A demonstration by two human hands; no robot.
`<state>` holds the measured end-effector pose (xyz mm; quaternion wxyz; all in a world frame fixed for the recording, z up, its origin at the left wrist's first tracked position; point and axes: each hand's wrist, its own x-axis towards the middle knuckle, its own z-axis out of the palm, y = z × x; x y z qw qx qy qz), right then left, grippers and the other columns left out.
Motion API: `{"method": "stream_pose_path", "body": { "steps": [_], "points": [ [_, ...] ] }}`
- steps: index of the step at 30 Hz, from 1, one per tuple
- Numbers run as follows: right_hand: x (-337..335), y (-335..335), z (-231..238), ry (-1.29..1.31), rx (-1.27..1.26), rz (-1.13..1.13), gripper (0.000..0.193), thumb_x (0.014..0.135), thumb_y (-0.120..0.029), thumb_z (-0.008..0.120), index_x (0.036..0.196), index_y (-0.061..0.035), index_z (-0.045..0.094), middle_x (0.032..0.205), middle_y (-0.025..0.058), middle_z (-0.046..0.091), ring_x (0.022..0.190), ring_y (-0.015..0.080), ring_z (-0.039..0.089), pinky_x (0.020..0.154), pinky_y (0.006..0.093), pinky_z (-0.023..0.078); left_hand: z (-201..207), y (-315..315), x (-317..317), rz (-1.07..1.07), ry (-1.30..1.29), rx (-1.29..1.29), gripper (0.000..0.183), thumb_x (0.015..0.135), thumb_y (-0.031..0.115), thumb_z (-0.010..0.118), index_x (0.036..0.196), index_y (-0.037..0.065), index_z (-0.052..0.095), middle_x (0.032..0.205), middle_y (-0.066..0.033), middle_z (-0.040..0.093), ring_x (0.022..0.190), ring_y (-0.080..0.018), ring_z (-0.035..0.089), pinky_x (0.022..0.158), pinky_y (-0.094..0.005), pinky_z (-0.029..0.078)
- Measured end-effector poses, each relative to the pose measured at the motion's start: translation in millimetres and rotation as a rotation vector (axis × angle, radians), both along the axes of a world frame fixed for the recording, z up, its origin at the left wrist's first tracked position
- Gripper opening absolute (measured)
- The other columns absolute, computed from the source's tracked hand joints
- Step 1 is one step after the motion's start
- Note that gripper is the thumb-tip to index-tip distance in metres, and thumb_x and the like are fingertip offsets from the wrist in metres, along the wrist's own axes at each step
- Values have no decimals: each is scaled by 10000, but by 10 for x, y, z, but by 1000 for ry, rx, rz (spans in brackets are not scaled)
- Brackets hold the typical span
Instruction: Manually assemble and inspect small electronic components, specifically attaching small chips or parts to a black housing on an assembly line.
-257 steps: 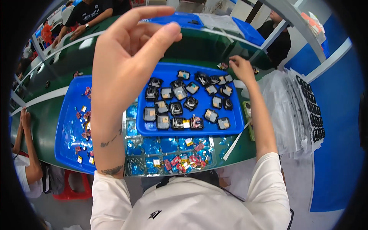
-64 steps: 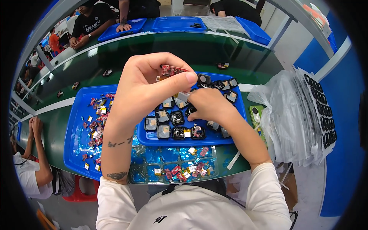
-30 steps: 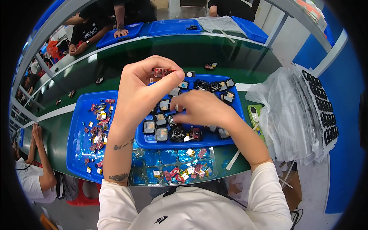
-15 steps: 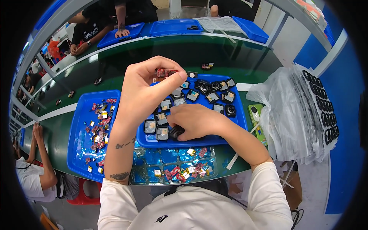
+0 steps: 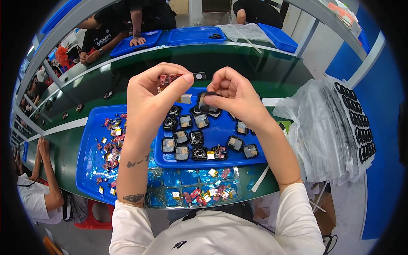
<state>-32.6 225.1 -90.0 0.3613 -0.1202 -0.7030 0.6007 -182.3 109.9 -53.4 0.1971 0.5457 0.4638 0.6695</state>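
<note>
My left hand (image 5: 151, 93) is closed in a pinch on a red circuit board (image 5: 171, 79), raised above the near tray. A small dark strip with a white disc (image 5: 199, 76) sticks out past its thumb. Below the fingers shows a flat silver-grey piece (image 5: 185, 98); whether it is joined to the board, I cannot tell. Facing it, my right hand (image 5: 240, 100) grips a black square casing (image 5: 207, 103) between thumb and fingers. Beneath both hands, the blue tray (image 5: 216, 132) holds several black square casings, some with round fittings inside.
A second blue tray (image 5: 91, 157) at the left carries red boards and small batteries. A clear compartment tray (image 5: 170, 180) lies nearest me with similar parts. Plastic-wrapped sheets of black parts (image 5: 325, 131) stack at right, beside a green phone (image 5: 286, 126). Co-workers sit across the bench.
My right hand has risen from the tray with a black casing and come close to my left hand. The left hand has shifted slightly left, still pinching the board.
</note>
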Motion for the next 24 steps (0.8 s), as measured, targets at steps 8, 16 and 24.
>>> {"method": "stream_pose_path", "body": {
  "steps": [8,16,24],
  "points": [
    [47,-20,90,-47,-40,-181,214,837,-62,632,1044,-18,600,871,29,567,691,47,575,537,169,416,-80,35,87,60,88,-14,79,759,48,695,793,-23,685,887,-75,658,743,-73,590,654,-200,463],
    [3,-208,129,116,-182,-46,213,835,-5,584,1042,17,541,940,67,546,803,100,602,641,244,558,-141,76,133,197,207,-64,97,700,77,705,757,-1,705,1015,-101,678,960,-175,584,815,-299,463],
    [-11,-307,97,233,-150,-76,195,833,36,542,1025,15,514,951,70,537,857,124,603,698,291,588,-164,89,181,242,252,-12,103,697,93,702,764,18,720,1083,-124,666,1043,-219,553,907,-340,418]
  ]
}}
